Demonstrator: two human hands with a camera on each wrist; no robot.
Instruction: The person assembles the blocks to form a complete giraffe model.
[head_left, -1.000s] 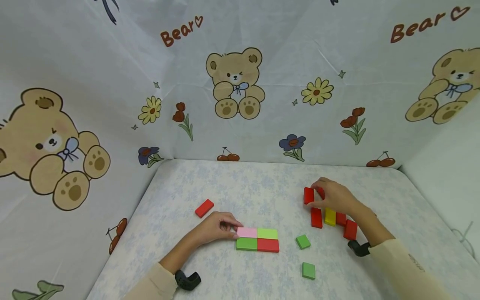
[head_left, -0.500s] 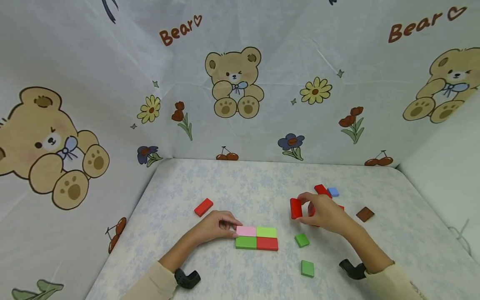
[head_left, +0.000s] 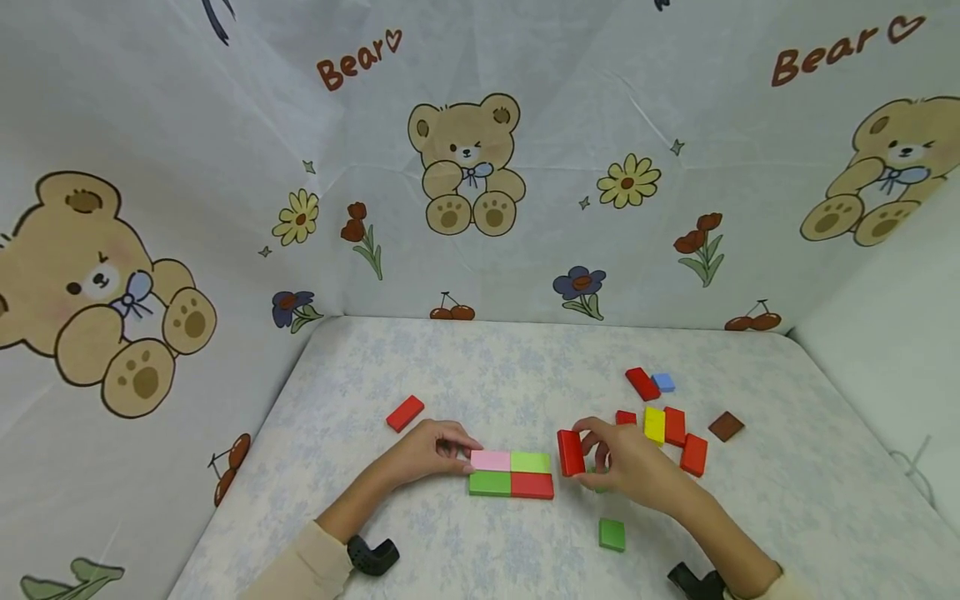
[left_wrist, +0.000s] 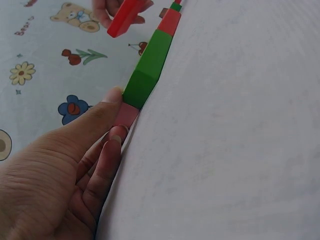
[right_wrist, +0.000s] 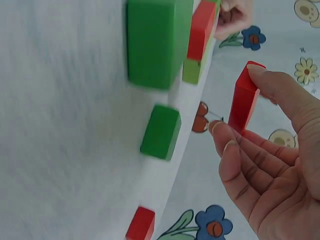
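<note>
Four blocks lie joined in a flat rectangle: pink block (head_left: 491, 460) and lime block (head_left: 530, 462) behind, green block (head_left: 490, 483) and red block (head_left: 532, 486) in front. At its left end, my left hand (head_left: 429, 454) pinches the pink block's end between thumb and fingers. My right hand (head_left: 637, 467) holds another red block (head_left: 571, 453) by its two ends, just right of the rectangle. In the right wrist view this held red block (right_wrist: 243, 97) appears raised off the table. A small green block is mostly hidden behind the right hand.
A loose red block (head_left: 405, 413) lies behind my left hand. Beyond the right hand are several red blocks, a yellow block (head_left: 654, 425), a blue block (head_left: 663, 382) and a brown block (head_left: 726, 426). A green block (head_left: 611, 535) lies nearer. Printed cloth (head_left: 570, 83) hangs behind the table.
My right hand has come left and nearer with the red block, from the scattered blocks to beside the rectangle. The blocks it covered show again. My left hand has stayed in place.
</note>
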